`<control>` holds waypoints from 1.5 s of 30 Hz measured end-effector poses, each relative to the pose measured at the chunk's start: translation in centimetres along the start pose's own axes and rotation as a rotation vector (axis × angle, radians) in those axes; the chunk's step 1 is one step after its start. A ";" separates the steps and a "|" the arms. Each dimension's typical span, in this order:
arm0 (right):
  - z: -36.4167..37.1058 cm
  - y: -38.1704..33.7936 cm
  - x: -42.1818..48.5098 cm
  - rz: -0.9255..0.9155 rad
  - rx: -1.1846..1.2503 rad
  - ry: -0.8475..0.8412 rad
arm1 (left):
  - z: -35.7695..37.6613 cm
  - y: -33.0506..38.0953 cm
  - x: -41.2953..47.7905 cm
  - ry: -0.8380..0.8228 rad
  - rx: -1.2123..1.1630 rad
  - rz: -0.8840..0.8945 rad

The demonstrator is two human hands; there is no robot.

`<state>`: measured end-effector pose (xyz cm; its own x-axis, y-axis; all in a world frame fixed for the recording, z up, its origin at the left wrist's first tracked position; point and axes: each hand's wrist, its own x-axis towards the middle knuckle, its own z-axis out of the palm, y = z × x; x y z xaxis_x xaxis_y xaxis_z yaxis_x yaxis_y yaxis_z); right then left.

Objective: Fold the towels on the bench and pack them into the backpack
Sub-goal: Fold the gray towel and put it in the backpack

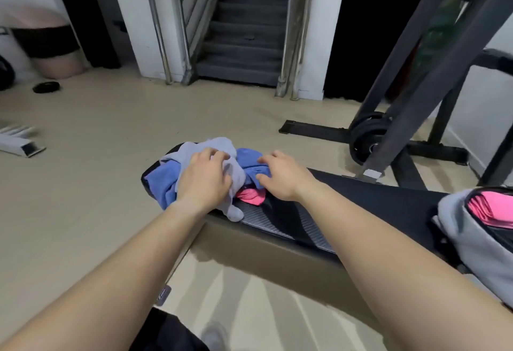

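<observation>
We counted two hands, left hand [206, 181] and right hand [280, 177], one bench [361, 192], one backpack [458, 228], one grey towel [211, 146], one loose pink towel [249, 196], and blue cloth [159, 181] that was one towel or two; we could not tell.

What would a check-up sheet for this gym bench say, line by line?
Surface: black bench, padded; towels heaped at its far end.
Job's things: grey towel, blue towel and pink towel crumpled together, unfolded; grey backpack open, folded pink towel inside.
Clutter: weight plate and metal pieces on the floor.
Grippers: left hand grips the grey towel; right hand curls its fingers into the blue towel.
Cables: nothing seen.
Surroundings: stairs with steel rails; dark weight rack.
</observation>
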<state>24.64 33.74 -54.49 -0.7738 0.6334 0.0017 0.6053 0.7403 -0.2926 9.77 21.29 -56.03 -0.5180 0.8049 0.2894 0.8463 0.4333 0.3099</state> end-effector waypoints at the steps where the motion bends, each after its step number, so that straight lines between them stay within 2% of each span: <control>1: 0.6 -0.6 0.9 -0.016 0.003 0.009 | 0.2 -1.1 0.1 0.012 0.004 -0.025; 3: 1.8 -1.7 2.6 -0.045 0.007 0.051 | 1.0 -3.1 0.4 -0.012 -0.004 -0.058; 6: 3.3 -2.7 4.6 -0.075 0.000 0.104 | 1.7 -4.7 1.5 -0.161 -0.134 -0.091; 8: 4.2 -3.0 5.4 -0.089 0.008 0.122 | 1.9 -4.9 2.2 -0.204 -0.166 -0.081; 12: 4.6 -3.2 6.0 -0.107 0.102 0.196 | 1.4 -4.7 3.1 -0.063 -0.116 -0.051; 15: 3.1 -3.4 5.8 -0.122 0.191 0.250 | 0.0 -3.8 3.5 0.033 -0.162 -0.058; 20: -3.5 -3.4 4.4 -0.164 0.227 0.407 | -5.2 0.2 4.5 0.190 -0.226 0.005; 26: -12.2 -1.2 -0.3 -0.159 0.263 0.579 | -11.5 8.1 5.6 0.252 -0.257 0.167; 31: -17.2 2.0 -5.6 -0.122 0.338 0.674 | -14.0 14.9 5.5 0.255 -0.281 0.318; 34: -18.3 4.4 -8.3 -0.081 0.372 0.720 | -13.6 18.3 5.0 0.209 -0.360 0.361; 37: -17.5 7.1 -10.5 -0.011 0.371 0.694 | -11.1 20.7 4.2 0.114 -0.428 0.362; 45: -7.4 14.3 -13.0 0.211 0.396 0.493 | 0.5 21.2 1.6 -0.270 -0.503 0.325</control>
<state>44.72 37.79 -51.60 -0.4139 0.8540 0.3153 0.5476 0.5102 -0.6632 26.97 31.95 -49.49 -0.1413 0.9647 0.2224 0.7594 -0.0384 0.6494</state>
